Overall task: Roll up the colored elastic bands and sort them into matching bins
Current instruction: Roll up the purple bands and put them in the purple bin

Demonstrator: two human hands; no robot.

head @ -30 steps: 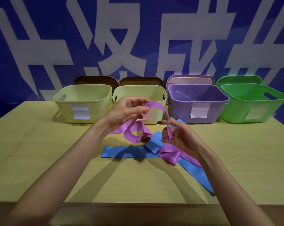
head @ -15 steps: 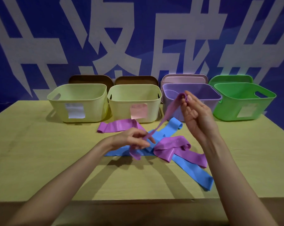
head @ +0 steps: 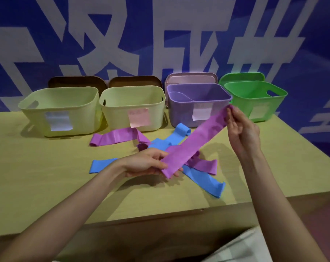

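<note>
A purple elastic band (head: 196, 142) is stretched flat and taut between both hands above the table. My left hand (head: 147, 164) pinches its near end, and my right hand (head: 241, 129) pinches its far end in front of the purple bin (head: 181, 112). More purple band (head: 115, 138) lies loose on the table near the bins. A blue band (head: 202, 181) lies crossed underneath, partly hidden by the purple one.
Four bins stand in a row at the back: two pale yellow ones (head: 37, 118) (head: 115, 114), the purple one and a green one (head: 239, 95). Lids lean behind them. The table's front edge (head: 160, 216) is near me. A blue wall stands behind.
The hands have moved apart, pulling the purple band from a tangled, twisted loop into a flat straight strip. My right hand moved right, and my left hand now grips the band's near end.
</note>
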